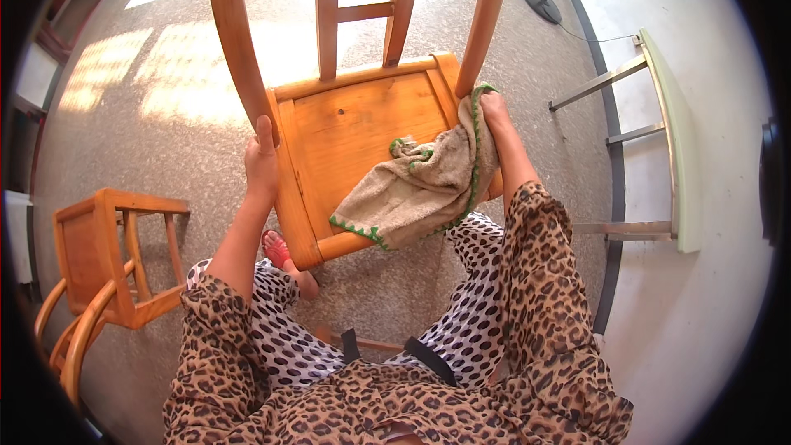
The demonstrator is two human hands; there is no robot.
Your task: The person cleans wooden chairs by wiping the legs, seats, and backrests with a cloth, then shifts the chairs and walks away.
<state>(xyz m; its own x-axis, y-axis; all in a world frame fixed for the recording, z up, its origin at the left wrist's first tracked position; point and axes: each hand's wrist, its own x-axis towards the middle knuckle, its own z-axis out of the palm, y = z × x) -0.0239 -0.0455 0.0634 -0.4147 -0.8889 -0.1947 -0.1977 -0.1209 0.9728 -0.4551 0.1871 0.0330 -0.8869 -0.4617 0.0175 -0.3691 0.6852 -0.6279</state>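
Note:
Before me is a varnished wooden chair, its panelled seat facing up and a dark knot in the wood. Its slatted backrest rises at the far side between two curved posts. My left hand grips the chair where the left post meets the seat, thumb up and most fingers hidden. At the foot of the right post, my right hand holds a bunched beige towel with green stitched edging. The towel drapes across the seat's right part and over its near edge.
Another wooden chair lies tipped over on the speckled floor at the left. A pale green table with metal legs leans on its side by the right wall. Beyond it stands a fan's round base, its cord trailing along the wall.

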